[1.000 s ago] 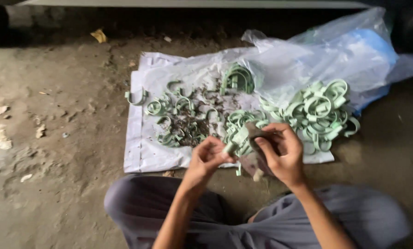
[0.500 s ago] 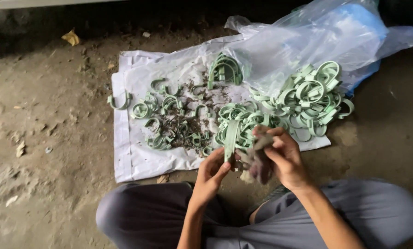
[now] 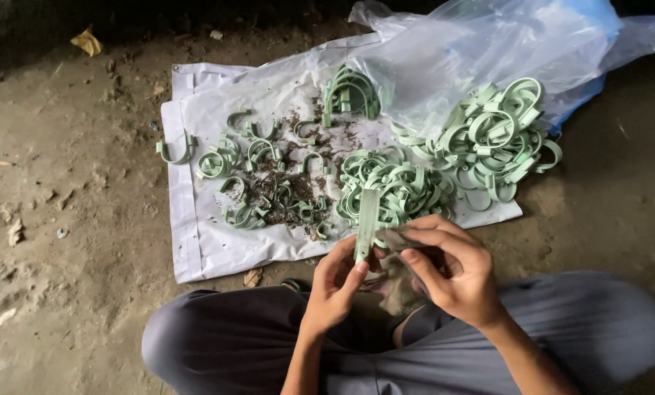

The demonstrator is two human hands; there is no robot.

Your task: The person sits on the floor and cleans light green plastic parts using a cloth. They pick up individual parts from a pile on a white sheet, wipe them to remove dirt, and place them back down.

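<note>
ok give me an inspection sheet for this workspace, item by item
surface: white sheet spread on a dirt floor
job's things: pale green clip, upright between both hands; green clips heaped on the sheet, a larger pile by the clear plastic bag
clutter: dark debris among loose clips; yellow scrap on the floor
hands: left hand pinches the clip's lower end; right hand holds a small tool, blurred
cables: nothing seen
surroundings: person's grey trousers, legs folded
</note>
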